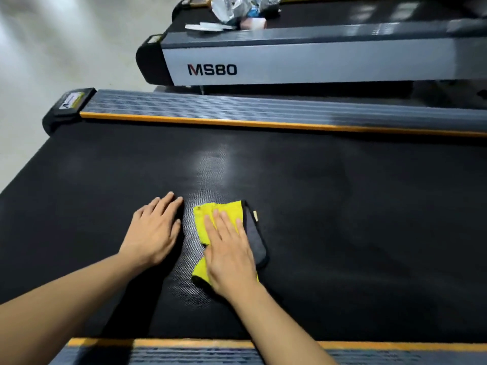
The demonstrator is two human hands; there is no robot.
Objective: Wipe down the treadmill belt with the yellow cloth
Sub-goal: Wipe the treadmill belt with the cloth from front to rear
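A black textured treadmill belt (342, 206) fills the middle of the view. On it lies a folded yellow cloth (203, 219) with a grey side and dark trim along its right edge. My right hand (228, 251) lies flat on the cloth with straight fingers, pressing it onto the belt. My left hand (155, 230) rests flat on the bare belt just left of the cloth, fingers straight and apart from it.
Grey ribbed side rails with orange strips border the belt at the far side (237, 106) and the near side (184, 351). A second treadmill marked MS80 (290, 61) stands beyond, with crumpled foil and papers (237, 11) on its belt. Pale floor (52, 48) lies to the left.
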